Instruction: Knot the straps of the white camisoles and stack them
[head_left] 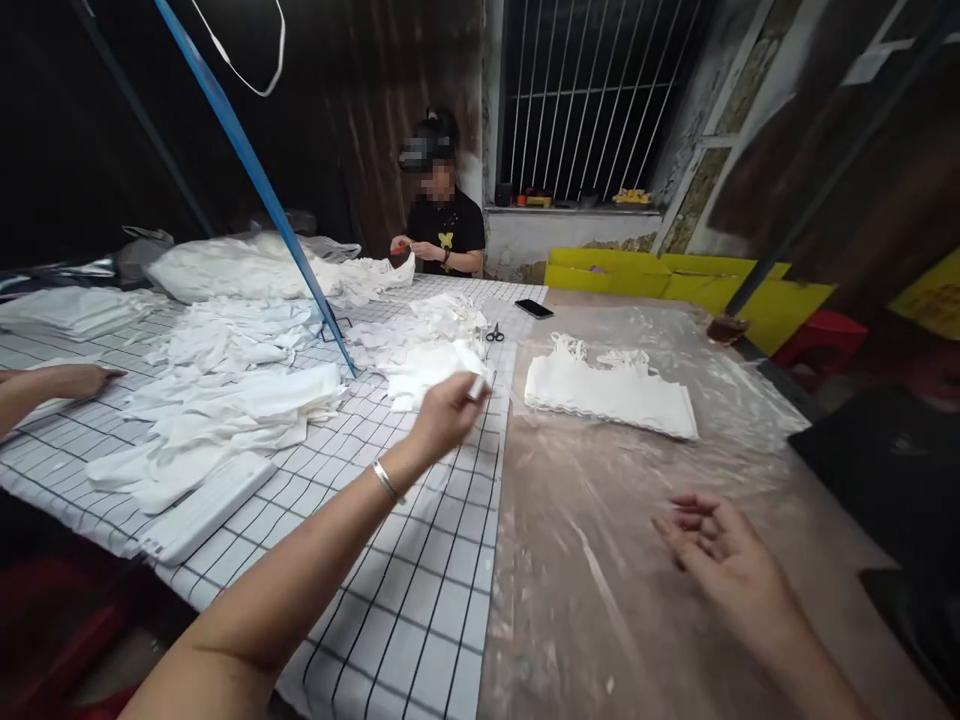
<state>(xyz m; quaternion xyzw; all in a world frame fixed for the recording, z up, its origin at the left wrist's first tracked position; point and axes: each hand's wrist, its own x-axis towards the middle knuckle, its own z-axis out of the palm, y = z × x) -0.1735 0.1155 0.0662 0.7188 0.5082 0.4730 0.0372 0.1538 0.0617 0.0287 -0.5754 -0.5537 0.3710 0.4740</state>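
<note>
My left hand, with a silver bangle at the wrist, reaches over the checked cloth. Its fingers are pinched on a white piece of fabric, whose full shape I cannot make out. Right behind it lies a loose heap of white garments. My right hand hovers above the plastic-covered brown side of the table, its fingers loosely curled and apart, with nothing in them. Beyond that hand rests a neat stack of white strappy garments, its straps at the far edge.
Small black scissors and a phone lie past the heap. A blue pole slants down to the table. More white garments spread leftward, near another person's hand. A co-worker sits across, handling white fabric. Yellow panels stand behind.
</note>
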